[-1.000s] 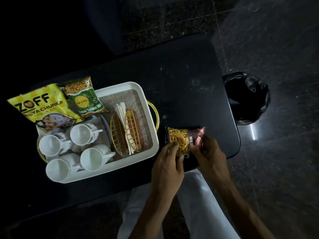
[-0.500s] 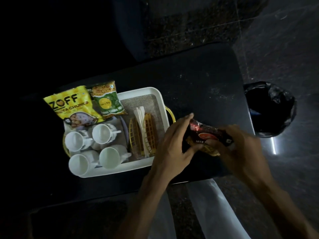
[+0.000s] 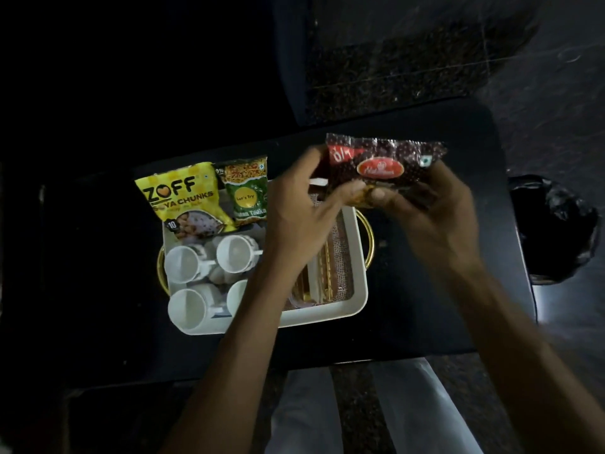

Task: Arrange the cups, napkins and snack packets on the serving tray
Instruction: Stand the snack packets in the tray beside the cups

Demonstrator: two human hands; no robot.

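A white serving tray [image 3: 358, 257] with gold handles sits on a black table [image 3: 425, 306]. Inside it lie several white cups [image 3: 183, 262] at the left. A yellow soya chunks packet [image 3: 180, 198] and a green snack packet [image 3: 250, 194] lean at its far left edge. A gold napkin holder with white napkins [image 3: 322, 280] shows beside my forearm. Both hands hold a dark red snack packet [image 3: 383, 165] in the air above the tray's far right corner. My left hand [image 3: 301, 211] grips its left side, and my right hand [image 3: 425, 204] grips its lower right.
A black bin bag [image 3: 556, 231] stands off the table's right end. Dark stone floor [image 3: 425, 60] lies beyond the table. My white-trousered legs [image 3: 311, 411] are below the near edge.
Both hands lifted the dark red packet off the table, up and away from me, and turned it so its front faces me. It now hangs over the tray's far right corner.
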